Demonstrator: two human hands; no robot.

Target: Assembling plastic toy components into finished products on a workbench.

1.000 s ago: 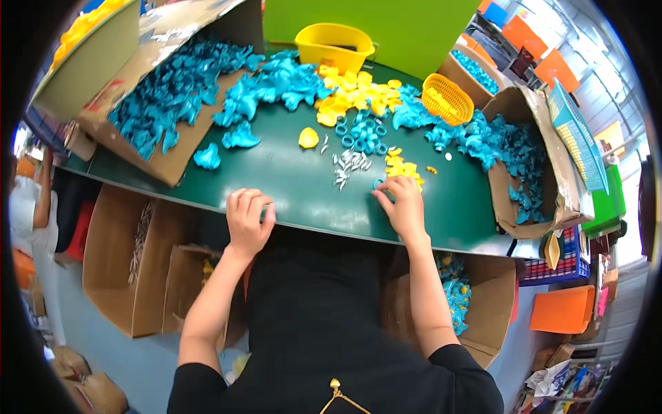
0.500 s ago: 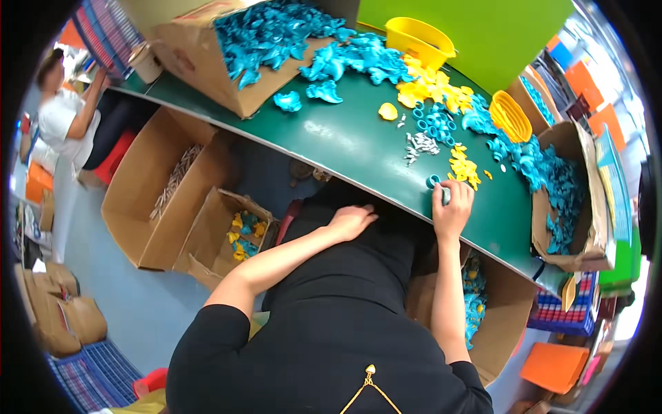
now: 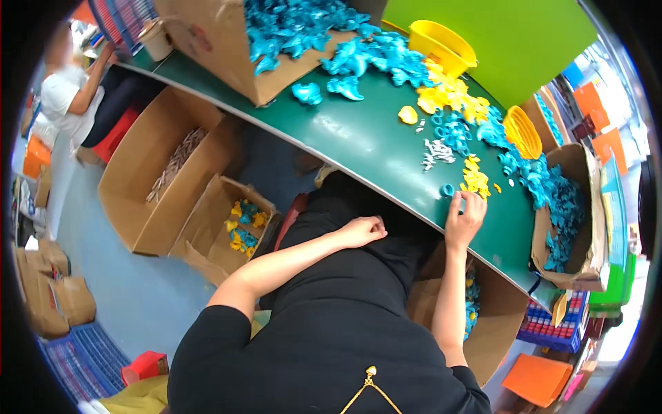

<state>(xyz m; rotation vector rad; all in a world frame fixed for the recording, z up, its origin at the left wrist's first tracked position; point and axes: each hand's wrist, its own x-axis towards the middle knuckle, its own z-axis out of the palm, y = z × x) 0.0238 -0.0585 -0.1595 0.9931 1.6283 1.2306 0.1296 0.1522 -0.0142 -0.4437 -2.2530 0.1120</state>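
The right hand lies curled on the near edge of the green tabletop, right of centre; whether its fingertips grip anything cannot be told. The left hand, at the centre, is loosely closed against the dark clothing, its palm hidden. The small white parts in the upper right are too small to identify. The cardboard box at the top is cut off by the black rim. A person in the upper left is blurred.
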